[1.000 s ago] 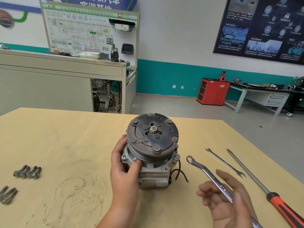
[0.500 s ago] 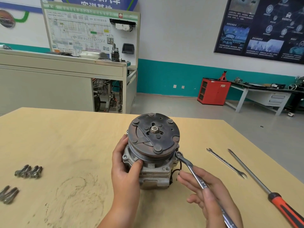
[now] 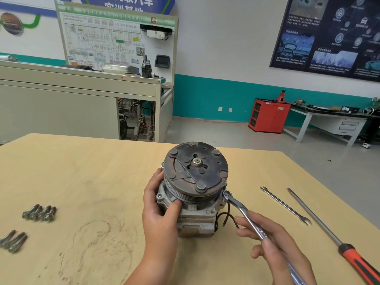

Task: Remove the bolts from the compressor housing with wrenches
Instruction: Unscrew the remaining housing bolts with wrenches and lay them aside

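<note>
Compressor housing at frame centre on the table; left hand grip clamped round it, right hand grip clamped on a wrench ringing a bolt.

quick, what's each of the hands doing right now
Left hand: closed, gripping the compressor.
Right hand: closed, holding the wrench, ring end against the compressor.

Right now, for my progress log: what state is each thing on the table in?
Compressor: upright on the table, gripped by the left hand.
Ring wrench: held by the right hand, ring end on a housing bolt.
Spare wrench: lying loose, untouched.
Screwdriver: lying loose, untouched.
Loose bolts: already out, two piles lying at left.
</note>
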{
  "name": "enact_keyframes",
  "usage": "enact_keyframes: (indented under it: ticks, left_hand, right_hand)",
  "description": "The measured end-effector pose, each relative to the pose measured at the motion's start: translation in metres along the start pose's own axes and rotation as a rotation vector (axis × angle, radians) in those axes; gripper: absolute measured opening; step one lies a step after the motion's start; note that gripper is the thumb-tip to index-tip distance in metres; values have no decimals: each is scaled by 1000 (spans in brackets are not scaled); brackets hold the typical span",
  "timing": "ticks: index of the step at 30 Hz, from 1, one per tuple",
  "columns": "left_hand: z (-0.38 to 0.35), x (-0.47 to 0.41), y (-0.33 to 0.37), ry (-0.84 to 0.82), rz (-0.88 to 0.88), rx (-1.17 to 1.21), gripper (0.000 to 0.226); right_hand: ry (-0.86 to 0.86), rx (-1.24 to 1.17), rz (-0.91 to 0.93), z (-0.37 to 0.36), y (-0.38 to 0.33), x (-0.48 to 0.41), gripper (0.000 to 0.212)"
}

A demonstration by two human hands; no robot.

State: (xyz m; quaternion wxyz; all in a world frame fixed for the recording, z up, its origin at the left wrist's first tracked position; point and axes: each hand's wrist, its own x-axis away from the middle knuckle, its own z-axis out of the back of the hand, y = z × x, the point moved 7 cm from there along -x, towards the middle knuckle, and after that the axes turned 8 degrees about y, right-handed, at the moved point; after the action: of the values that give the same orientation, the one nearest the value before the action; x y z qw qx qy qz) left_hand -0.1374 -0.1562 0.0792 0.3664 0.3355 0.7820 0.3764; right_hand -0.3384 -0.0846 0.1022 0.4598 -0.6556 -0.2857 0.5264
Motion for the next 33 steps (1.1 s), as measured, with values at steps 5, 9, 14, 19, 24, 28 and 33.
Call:
enact_keyframes:
  ticks: [5, 9, 14, 19, 24, 28, 33]
  left_hand:
    - [0, 0, -1, -2, 7, -1, 54]
    - [1, 0, -3, -8, 21, -23, 56]
    - [0, 1, -1, 3, 19, -10, 54]
    - [0, 1, -1, 2, 26, -35, 57]
    - [-1, 2, 2, 14, 37, -24, 55]
    - [-2, 3, 6, 17, 40, -23, 57]
    - [-2, 3, 4, 13, 50, -30, 57]
  right_hand:
    - [28, 17, 50, 2, -2, -1, 31]
    - [112, -41, 98, 3, -9, -9, 29]
    - [158, -214, -30, -3, 7, -46, 16]
    - [319, -323, -42, -6, 14, -89, 25]
    - [194, -9, -30, -33, 15, -123, 21]
    - [-97, 159, -105, -64, 7, -136, 31]
    - [47, -434, -339, -35, 6, -138, 28]
